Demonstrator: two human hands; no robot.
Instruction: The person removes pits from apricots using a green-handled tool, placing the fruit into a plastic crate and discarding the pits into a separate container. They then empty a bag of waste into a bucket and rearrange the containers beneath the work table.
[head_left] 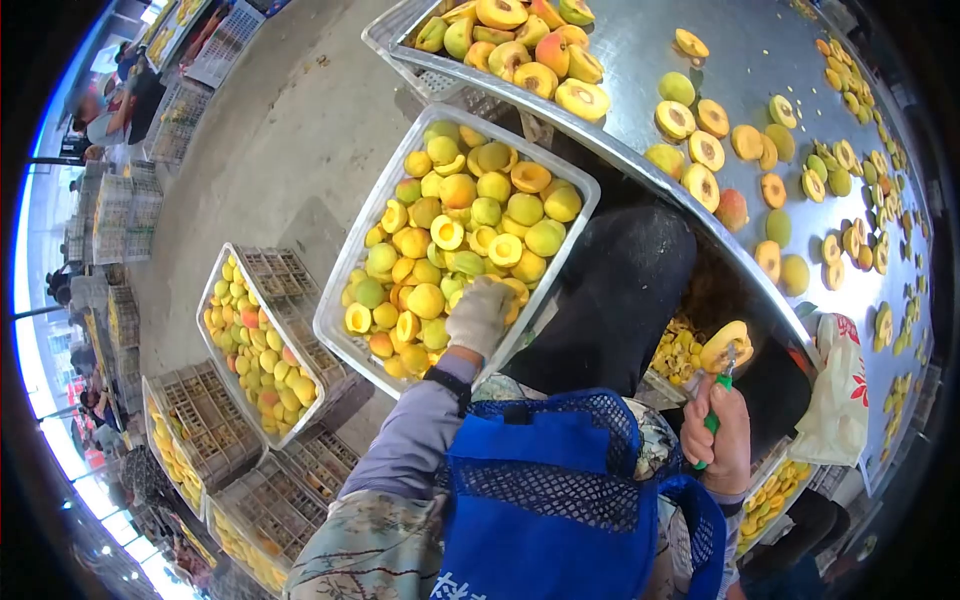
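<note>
My left hand [480, 315], in a pale work glove, reaches into a white plastic crate [334, 300] of yellow peaches, many of them cut halves. Its fingers point down among the fruit beside a peach half [515, 290], and the back of the hand hides most of them. Bare and closed, my right hand [717, 435] grips a green-handled pitting tool [712, 420]. The metal end of the tool is against a peach half [726, 346], which sits above the fist.
A metal table [740, 80] with scattered peach halves curves along the right. A tray of halves [450, 68] rests at its near corner. More peach crates [228, 375] stand on the floor at left. A white plastic bag [835, 390] hangs by the table edge.
</note>
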